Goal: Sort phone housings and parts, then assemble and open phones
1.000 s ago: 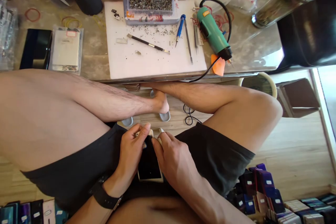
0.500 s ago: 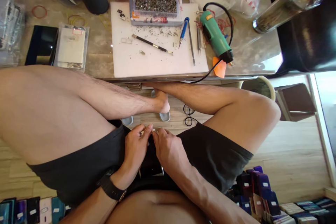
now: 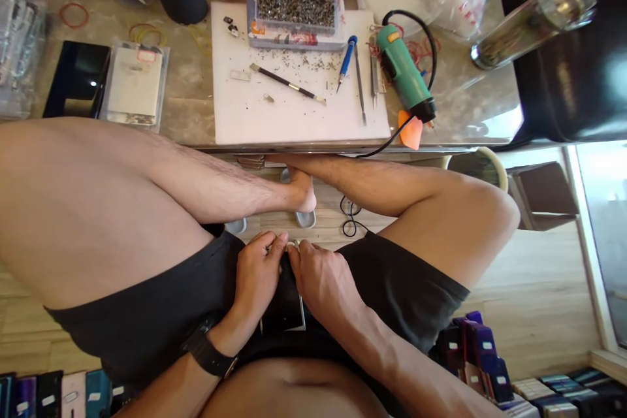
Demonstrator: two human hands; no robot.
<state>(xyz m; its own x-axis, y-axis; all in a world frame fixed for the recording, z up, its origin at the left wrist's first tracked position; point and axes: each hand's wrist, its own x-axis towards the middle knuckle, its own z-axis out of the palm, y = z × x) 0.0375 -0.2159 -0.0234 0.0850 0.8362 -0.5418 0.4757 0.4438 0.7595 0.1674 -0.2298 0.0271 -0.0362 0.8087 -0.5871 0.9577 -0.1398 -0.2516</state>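
Looking down from the head camera, a dark-screened smartphone (image 3: 283,310) lies on the person's black shorts (image 3: 392,287), its upper end under both hands. The left hand (image 3: 255,281) and right hand (image 3: 323,281) are curled and pressed close together, fingertips meeting at the phone's top edge; whether they pinch that edge or some small pale piece there, I cannot tell. Beyond the crossed legs (image 3: 210,196), along the near edge of the tabletop (image 3: 186,78), sits a white cutting board (image 3: 245,117) bearing a craft knife (image 3: 287,83), a blue screwdriver (image 3: 347,55) and a box of tiny screws (image 3: 294,5). A green hot air gun (image 3: 404,72) lies past its right edge. With only cloth beneath it, the phone could slide down between the thighs if the fingers slip, and a hard squeeze could crack its screen.
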